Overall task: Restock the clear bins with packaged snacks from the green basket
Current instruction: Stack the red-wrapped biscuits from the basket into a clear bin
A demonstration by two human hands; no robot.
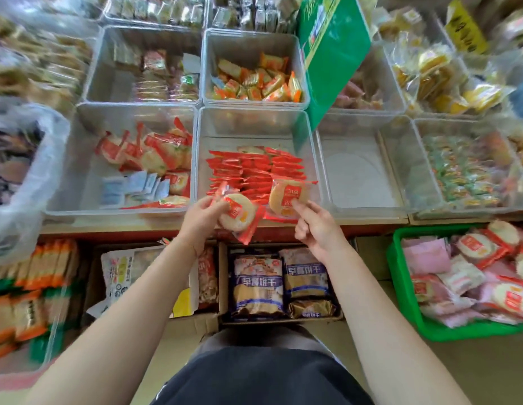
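Observation:
My left hand (200, 219) grips a round rice cracker in a clear wrapper with red ends (238, 213), held at the front edge of the middle clear bin (254, 124). My right hand (317, 226) pinches a second such cracker pack (288, 197) with fingertips over the same bin's front right corner. Inside that bin, several red-wrapped cracker packs (254, 171) stand in neat rows. The green basket (406, 287) sits low at the right, heaped with pink and red-wrapped snack packs.
A clear bin (88, 159) to the left holds loose red cracker packs and pale blue packets. The bin (359, 171) to the right shows a bare floor. A green carton (333, 54) leans behind. Cardboard boxes with bagged snacks (257, 285) stand below the shelf.

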